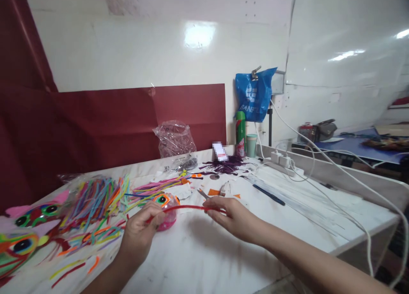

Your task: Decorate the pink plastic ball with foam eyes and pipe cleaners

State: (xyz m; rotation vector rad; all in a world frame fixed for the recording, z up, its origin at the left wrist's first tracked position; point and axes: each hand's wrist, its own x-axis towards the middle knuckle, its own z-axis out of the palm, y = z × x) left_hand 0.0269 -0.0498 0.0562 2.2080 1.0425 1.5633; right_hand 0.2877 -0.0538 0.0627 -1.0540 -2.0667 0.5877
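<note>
Surface (191, 264) first: from my remote seat I see it run white and wide under everything. Maroon sheet (111, 128) stands along its back edge, perhaps to give a plain backdrop. Heaped at the left, the coloured fuzzy stems (96, 200) lie mostly in one direction, I suspect so that single ones pull free easily. A blue bag (252, 96) hangs from a clip at the back, which keeps it off the surface.

Next come the two hands. I see the left hand (142, 226) pinching one end of a strip between thumb and fingers, and the right hand (231, 215) pinching toward the other end. Just beyond the left hand sits a clear, pink-bottomed ball (169, 220) with an orange-rimmed eye; I cannot tell whether they touch.

The red strip (188, 207) spans the gap, bowed slightly upward and passing in front of the ball; gripping both ends seems to control its curve. Smallest, scissor-like blades (203, 194) show beside the right fingertips, held or lying, I cannot tell.
</note>
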